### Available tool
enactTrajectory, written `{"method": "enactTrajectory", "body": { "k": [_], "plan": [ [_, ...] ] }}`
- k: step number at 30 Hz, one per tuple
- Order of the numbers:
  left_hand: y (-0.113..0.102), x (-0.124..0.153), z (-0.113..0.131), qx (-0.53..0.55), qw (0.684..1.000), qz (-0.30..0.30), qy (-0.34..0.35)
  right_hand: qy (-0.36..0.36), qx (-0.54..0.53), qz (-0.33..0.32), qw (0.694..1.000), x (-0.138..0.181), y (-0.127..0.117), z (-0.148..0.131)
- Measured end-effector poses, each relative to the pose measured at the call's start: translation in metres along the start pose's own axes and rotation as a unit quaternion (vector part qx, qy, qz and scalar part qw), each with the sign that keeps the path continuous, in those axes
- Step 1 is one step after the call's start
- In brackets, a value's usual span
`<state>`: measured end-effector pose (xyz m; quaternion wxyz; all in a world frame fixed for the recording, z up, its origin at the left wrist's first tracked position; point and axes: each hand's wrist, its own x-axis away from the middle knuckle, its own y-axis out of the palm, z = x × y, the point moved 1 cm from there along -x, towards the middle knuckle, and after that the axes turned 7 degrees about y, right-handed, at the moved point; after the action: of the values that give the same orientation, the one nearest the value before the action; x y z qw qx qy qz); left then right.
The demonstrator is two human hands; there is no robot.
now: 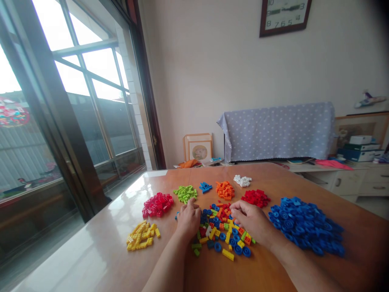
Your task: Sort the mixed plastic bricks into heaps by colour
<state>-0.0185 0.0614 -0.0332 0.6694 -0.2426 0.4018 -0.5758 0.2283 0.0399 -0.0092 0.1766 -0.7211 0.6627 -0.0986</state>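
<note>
A person's two bare hands work over a glossy brown wooden table (115, 267). Between them lies a loose, mixed heap of small plastic toy bricks and rings (223, 236) in blue, yellow, red, orange and green. The left hand (189, 219) is at the heap's left edge, fingers bent downward; whether it grips anything cannot be told. The right hand (251, 219) is at the upper right edge, thumb and fingers drawn narrowly together; whether a brick sits between them cannot be told.

Single-colour piles surround the heap: yellow bricks (141, 235) and pinkish-red bricks (158, 205) at left; lime-green bricks (185, 194), a few blue bricks (205, 187), orange bricks (225, 190) and white pieces (242, 180) beyond; bright red bricks (255, 198) and a large pile of blue pieces (305, 225) at right.
</note>
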Motion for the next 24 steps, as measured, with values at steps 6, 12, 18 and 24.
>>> {"method": "enactTrajectory", "body": {
  "k": [6, 12, 18, 24],
  "plan": [
    [0.005, -0.001, -0.002, -0.008, 0.999, -0.034, 0.005, -0.011, -0.006, -0.004, 1.000, -0.001, 0.000, 0.001],
    [0.006, 0.000, 0.000, 0.003, 0.999, -0.043, 0.004, -0.009, 0.019, 0.006, 1.000, -0.001, 0.000, 0.002],
    [0.000, 0.003, 0.005, 0.000, 1.000, -0.026, 0.003, -0.017, 0.031, 0.002, 0.999, 0.000, 0.000, 0.001],
    [-0.004, 0.004, 0.009, 0.008, 0.998, -0.062, -0.015, -0.030, 0.043, 0.004, 0.999, 0.000, 0.000, 0.003]
  ]
}}
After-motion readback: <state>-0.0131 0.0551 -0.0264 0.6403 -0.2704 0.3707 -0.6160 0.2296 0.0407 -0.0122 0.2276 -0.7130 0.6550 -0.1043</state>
